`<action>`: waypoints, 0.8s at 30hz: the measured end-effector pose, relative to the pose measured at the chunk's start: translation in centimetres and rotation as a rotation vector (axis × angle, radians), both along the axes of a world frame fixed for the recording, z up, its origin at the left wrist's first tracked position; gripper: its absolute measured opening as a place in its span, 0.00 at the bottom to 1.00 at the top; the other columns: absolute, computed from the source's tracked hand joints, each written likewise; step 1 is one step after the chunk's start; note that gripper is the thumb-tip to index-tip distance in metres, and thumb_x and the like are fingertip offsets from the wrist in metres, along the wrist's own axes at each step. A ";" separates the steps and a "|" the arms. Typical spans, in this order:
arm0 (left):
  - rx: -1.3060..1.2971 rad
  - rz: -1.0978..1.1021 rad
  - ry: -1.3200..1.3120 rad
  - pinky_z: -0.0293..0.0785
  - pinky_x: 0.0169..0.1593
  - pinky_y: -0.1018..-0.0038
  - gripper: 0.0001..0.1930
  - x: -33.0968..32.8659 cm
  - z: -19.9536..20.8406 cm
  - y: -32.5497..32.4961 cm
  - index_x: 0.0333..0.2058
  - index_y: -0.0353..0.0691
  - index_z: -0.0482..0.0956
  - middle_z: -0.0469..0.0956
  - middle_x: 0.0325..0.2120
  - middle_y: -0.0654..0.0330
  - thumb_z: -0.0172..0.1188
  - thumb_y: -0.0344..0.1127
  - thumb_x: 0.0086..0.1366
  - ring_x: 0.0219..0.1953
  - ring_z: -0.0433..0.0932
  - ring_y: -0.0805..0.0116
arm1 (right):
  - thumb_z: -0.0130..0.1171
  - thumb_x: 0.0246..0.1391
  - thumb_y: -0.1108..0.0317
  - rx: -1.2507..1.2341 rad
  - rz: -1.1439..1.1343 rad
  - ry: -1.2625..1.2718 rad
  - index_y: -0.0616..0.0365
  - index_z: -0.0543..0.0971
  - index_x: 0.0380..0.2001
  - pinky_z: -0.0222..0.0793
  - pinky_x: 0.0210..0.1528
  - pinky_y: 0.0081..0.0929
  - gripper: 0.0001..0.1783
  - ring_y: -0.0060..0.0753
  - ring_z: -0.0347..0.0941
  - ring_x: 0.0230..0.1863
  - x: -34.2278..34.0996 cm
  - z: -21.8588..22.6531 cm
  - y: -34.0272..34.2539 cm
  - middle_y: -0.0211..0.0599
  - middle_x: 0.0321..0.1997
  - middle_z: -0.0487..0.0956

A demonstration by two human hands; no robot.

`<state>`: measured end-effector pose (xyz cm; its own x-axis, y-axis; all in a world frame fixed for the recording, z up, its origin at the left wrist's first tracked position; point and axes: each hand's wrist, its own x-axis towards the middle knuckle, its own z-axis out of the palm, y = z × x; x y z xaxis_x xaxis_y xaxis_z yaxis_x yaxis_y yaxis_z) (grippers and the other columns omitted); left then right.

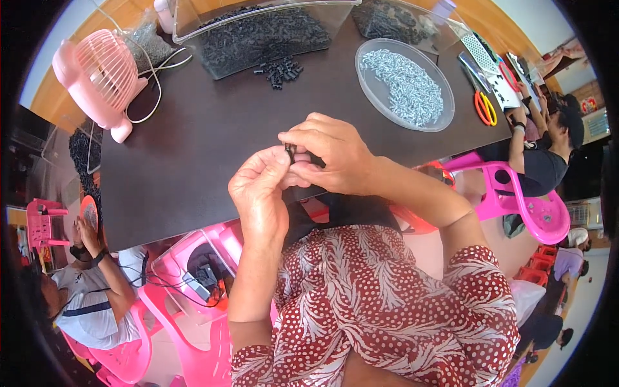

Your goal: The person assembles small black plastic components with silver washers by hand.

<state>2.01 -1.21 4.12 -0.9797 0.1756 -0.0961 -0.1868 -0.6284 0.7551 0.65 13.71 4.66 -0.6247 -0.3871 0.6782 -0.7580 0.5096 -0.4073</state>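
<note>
Over the dark table [187, 142] my two hands meet around a small black plastic part [290, 153]. The fingertips of my left hand [260, 177] pinch it from the left. My right hand [338, 153] has its thumb and fingers closed on it from the other side. Fingers cover most of the part, so its full shape is hidden. Beyond my hands lies a loose pile of short black plastic parts [282, 72]. To the right, a round translucent tray [375, 97] carries many small silvery screws [412, 84].
A clear bin [209, 55] of black parts stands at the back, with another bin [387, 26] to its right. A pink fan [97, 77] and its white cable are at left. Orange-and-yellow-handled scissors [483, 108] lie at right. Co-workers sit on both sides.
</note>
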 end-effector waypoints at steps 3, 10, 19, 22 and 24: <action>-0.006 0.000 0.035 0.76 0.29 0.76 0.05 -0.1 -0.3 -0.2 0.31 0.26 0.75 0.78 0.27 0.49 0.53 0.24 0.59 0.25 0.79 0.64 | 0.62 0.34 0.75 -0.005 0.006 0.018 0.65 0.73 0.40 0.68 0.30 0.30 0.23 0.40 0.71 0.29 -0.1 0.2 -0.3 0.43 0.34 0.75; -0.020 0.007 0.030 0.76 0.29 0.76 0.04 -0.1 -0.5 -0.6 0.30 0.27 0.75 0.78 0.26 0.50 0.55 0.24 0.57 0.25 0.78 0.64 | 0.62 0.34 0.76 -0.009 0.048 0.038 0.66 0.72 0.41 0.68 0.30 0.30 0.24 0.42 0.71 0.29 -0.1 0.1 -0.8 0.45 0.34 0.75; 0.073 0.045 -0.071 0.75 0.33 0.75 0.04 -0.1 -1.0 -0.5 0.29 0.28 0.75 0.77 0.26 0.53 0.55 0.24 0.56 0.27 0.78 0.65 | 0.64 0.33 0.75 -0.011 0.004 0.125 0.66 0.72 0.41 0.68 0.29 0.29 0.25 0.41 0.71 0.28 -0.1 -0.3 -1.6 0.44 0.33 0.76; 0.157 0.014 -0.074 0.75 0.35 0.72 0.05 -0.2 -1.0 -0.8 0.31 0.28 0.74 0.77 0.28 0.51 0.53 0.24 0.57 0.28 0.78 0.63 | 0.64 0.33 0.77 -0.050 -0.034 0.135 0.65 0.73 0.41 0.67 0.27 0.28 0.25 0.38 0.71 0.26 0.0 -0.7 -1.8 0.43 0.33 0.76; 0.188 -0.058 -0.047 0.75 0.35 0.71 0.07 -0.2 -0.8 -1.0 0.34 0.28 0.73 0.77 0.28 0.50 0.52 0.25 0.58 0.28 0.78 0.61 | 0.64 0.32 0.78 -0.073 -0.052 0.089 0.65 0.73 0.41 0.66 0.26 0.27 0.25 0.36 0.70 0.25 0.1 -0.8 -1.8 0.42 0.33 0.76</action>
<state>1.76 -2.24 3.31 -0.9626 0.2511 -0.1021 -0.2595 -0.7447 0.6149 0.75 11.91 3.87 -0.5787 -0.3032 0.7571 -0.7661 0.5204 -0.3772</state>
